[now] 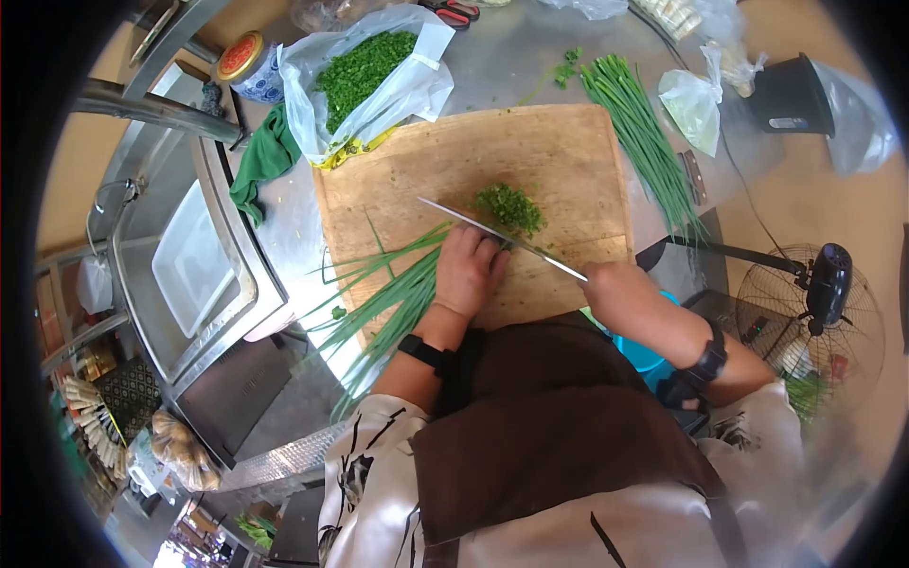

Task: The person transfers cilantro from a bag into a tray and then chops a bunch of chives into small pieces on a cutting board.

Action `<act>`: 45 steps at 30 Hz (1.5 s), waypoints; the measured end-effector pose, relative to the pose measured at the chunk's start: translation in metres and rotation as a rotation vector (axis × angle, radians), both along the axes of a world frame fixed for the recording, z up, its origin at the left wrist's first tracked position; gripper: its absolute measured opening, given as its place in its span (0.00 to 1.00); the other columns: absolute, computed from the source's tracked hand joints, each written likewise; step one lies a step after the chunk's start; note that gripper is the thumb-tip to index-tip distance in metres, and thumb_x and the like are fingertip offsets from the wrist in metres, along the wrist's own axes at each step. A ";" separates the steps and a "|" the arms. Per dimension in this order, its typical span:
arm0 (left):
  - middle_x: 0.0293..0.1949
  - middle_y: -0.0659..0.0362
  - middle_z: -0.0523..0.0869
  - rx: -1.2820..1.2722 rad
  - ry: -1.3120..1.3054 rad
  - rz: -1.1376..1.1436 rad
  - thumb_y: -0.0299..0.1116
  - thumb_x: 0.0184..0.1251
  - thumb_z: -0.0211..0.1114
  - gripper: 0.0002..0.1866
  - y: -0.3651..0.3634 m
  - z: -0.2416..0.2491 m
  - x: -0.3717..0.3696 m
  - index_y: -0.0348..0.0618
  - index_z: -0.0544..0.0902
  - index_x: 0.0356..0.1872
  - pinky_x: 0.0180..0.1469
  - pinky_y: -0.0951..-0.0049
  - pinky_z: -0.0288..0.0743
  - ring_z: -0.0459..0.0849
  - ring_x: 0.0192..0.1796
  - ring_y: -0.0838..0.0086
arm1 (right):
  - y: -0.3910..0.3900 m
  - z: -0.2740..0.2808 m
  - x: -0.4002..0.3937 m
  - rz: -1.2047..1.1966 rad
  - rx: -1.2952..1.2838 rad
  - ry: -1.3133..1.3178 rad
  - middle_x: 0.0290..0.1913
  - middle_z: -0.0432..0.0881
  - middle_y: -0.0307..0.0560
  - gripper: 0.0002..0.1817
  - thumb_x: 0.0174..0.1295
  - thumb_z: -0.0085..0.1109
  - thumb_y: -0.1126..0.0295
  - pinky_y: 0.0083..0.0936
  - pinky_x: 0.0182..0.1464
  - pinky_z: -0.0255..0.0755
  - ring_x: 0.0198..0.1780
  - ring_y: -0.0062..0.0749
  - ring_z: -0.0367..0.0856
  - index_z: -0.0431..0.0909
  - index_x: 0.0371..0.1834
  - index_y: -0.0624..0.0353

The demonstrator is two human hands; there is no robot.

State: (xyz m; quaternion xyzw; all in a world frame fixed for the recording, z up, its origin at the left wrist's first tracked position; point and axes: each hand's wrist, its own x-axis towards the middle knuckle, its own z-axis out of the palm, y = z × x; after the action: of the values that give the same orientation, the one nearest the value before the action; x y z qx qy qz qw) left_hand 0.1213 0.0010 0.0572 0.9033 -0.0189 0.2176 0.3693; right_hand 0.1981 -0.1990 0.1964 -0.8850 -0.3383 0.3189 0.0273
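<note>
My left hand (466, 273) presses down on a bunch of long green stalks (402, 292), fingers curled together over their ends. In my right hand (620, 292) is the handle of a knife (511, 239), its blade slanting up and left past my left fingertips. Just beyond the blade lies a small heap of chopped greens (509, 208). All of this is on a wooden cutting board (559, 142). The stalks' long leaves hang over the board's left edge.
An open plastic bag (431, 80) holds chopped greens at the board's upper left, beside a jar (254, 71) and a green cloth (260, 156). More stalks (636, 123) lie right of the board, near another knife (696, 178). A sink (189, 256) is left, a fan (824, 284) right.
</note>
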 end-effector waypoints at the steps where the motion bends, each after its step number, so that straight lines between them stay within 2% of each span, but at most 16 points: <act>1: 0.40 0.53 0.78 -0.003 0.013 0.001 0.29 0.46 0.71 0.10 0.000 -0.001 -0.001 0.41 0.81 0.30 0.49 0.59 0.74 0.77 0.46 0.56 | 0.005 -0.022 0.003 0.030 0.018 -0.011 0.26 0.80 0.60 0.12 0.65 0.52 0.65 0.49 0.34 0.73 0.31 0.58 0.80 0.77 0.30 0.63; 4: 0.39 0.53 0.78 -0.001 0.013 0.018 0.29 0.47 0.71 0.10 0.000 0.002 -0.001 0.41 0.81 0.30 0.49 0.59 0.74 0.77 0.46 0.56 | 0.025 -0.059 0.007 0.057 0.085 -0.060 0.25 0.80 0.61 0.13 0.65 0.52 0.65 0.49 0.34 0.73 0.31 0.58 0.80 0.77 0.30 0.64; 6: 0.39 0.53 0.79 0.002 0.030 0.007 0.28 0.46 0.72 0.10 0.000 0.003 -0.005 0.41 0.80 0.30 0.46 0.59 0.74 0.77 0.44 0.55 | 0.029 -0.061 0.006 0.036 0.128 -0.060 0.25 0.79 0.62 0.13 0.65 0.52 0.64 0.49 0.35 0.73 0.31 0.59 0.80 0.77 0.30 0.65; 8: 0.38 0.53 0.79 0.002 0.015 -0.005 0.28 0.46 0.73 0.11 0.002 0.004 -0.001 0.41 0.80 0.30 0.44 0.59 0.74 0.77 0.43 0.55 | 0.026 -0.048 0.018 0.022 0.157 -0.051 0.25 0.79 0.62 0.14 0.65 0.52 0.64 0.49 0.35 0.73 0.31 0.60 0.79 0.78 0.31 0.65; 14: 0.38 0.54 0.78 -0.001 0.008 0.002 0.29 0.47 0.71 0.09 0.001 0.001 -0.002 0.41 0.80 0.28 0.46 0.61 0.73 0.76 0.43 0.58 | 0.001 0.016 0.004 -0.048 -0.010 0.032 0.27 0.79 0.63 0.14 0.65 0.52 0.64 0.49 0.37 0.73 0.33 0.61 0.79 0.78 0.30 0.64; 20: 0.37 0.54 0.78 -0.003 0.008 0.013 0.29 0.46 0.71 0.10 0.000 0.000 -0.002 0.42 0.80 0.29 0.47 0.61 0.73 0.76 0.44 0.57 | 0.034 -0.052 0.011 -0.010 -0.018 0.073 0.28 0.80 0.64 0.13 0.64 0.54 0.64 0.50 0.39 0.73 0.34 0.61 0.80 0.79 0.31 0.64; 25: 0.35 0.54 0.77 0.033 0.023 -0.022 0.30 0.44 0.75 0.13 0.004 0.011 0.000 0.42 0.77 0.26 0.45 0.59 0.72 0.76 0.42 0.56 | 0.039 -0.054 0.015 -0.059 0.153 0.018 0.30 0.81 0.63 0.14 0.64 0.53 0.63 0.50 0.41 0.73 0.35 0.60 0.80 0.80 0.33 0.64; 28: 0.39 0.55 0.76 0.110 -0.001 -0.024 0.35 0.47 0.75 0.14 0.012 0.024 0.000 0.43 0.77 0.28 0.50 0.56 0.70 0.74 0.46 0.57 | 0.034 -0.061 0.014 -0.057 0.164 0.005 0.30 0.81 0.63 0.14 0.64 0.53 0.63 0.49 0.42 0.73 0.36 0.60 0.80 0.80 0.36 0.64; 31: 0.39 0.55 0.75 0.047 -0.037 0.134 0.38 0.47 0.76 0.16 0.027 0.033 0.000 0.44 0.76 0.26 0.49 0.57 0.70 0.73 0.45 0.56 | 0.038 -0.056 0.014 -0.057 0.122 0.021 0.30 0.81 0.64 0.14 0.64 0.53 0.63 0.49 0.42 0.74 0.37 0.60 0.80 0.80 0.38 0.64; 34: 0.39 0.53 0.75 -0.030 0.117 0.088 0.40 0.42 0.78 0.20 0.040 0.024 -0.006 0.44 0.75 0.27 0.48 0.57 0.69 0.73 0.44 0.55 | 0.037 -0.058 0.015 -0.070 0.094 0.020 0.30 0.81 0.64 0.14 0.64 0.53 0.63 0.49 0.42 0.74 0.37 0.60 0.80 0.80 0.37 0.64; 35: 0.39 0.52 0.74 0.012 0.176 0.011 0.39 0.38 0.80 0.22 0.041 0.026 -0.008 0.43 0.75 0.29 0.48 0.57 0.69 0.72 0.45 0.54 | 0.038 -0.060 0.015 -0.075 0.092 0.016 0.30 0.81 0.64 0.14 0.64 0.53 0.62 0.50 0.42 0.74 0.37 0.60 0.81 0.80 0.37 0.65; 39: 0.41 0.51 0.73 0.027 0.197 -0.097 0.38 0.33 0.80 0.24 0.020 0.033 -0.017 0.42 0.76 0.30 0.50 0.56 0.68 0.72 0.47 0.54 | 0.039 -0.055 0.017 -0.092 0.093 0.034 0.30 0.81 0.64 0.15 0.63 0.53 0.62 0.50 0.42 0.73 0.37 0.60 0.81 0.80 0.37 0.65; 45: 0.40 0.53 0.73 0.215 0.150 -0.082 0.37 0.42 0.75 0.18 0.006 0.018 -0.022 0.43 0.78 0.31 0.55 0.55 0.65 0.72 0.49 0.56 | 0.035 -0.059 0.014 -0.110 0.129 0.060 0.32 0.81 0.64 0.15 0.64 0.53 0.63 0.49 0.42 0.73 0.38 0.60 0.80 0.79 0.38 0.65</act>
State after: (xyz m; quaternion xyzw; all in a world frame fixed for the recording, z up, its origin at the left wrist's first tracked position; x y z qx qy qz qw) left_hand 0.0992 0.0074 0.0755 0.9498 -0.0515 0.1310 0.2793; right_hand 0.2122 -0.1643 0.1369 -0.8886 -0.3083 0.3208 0.1119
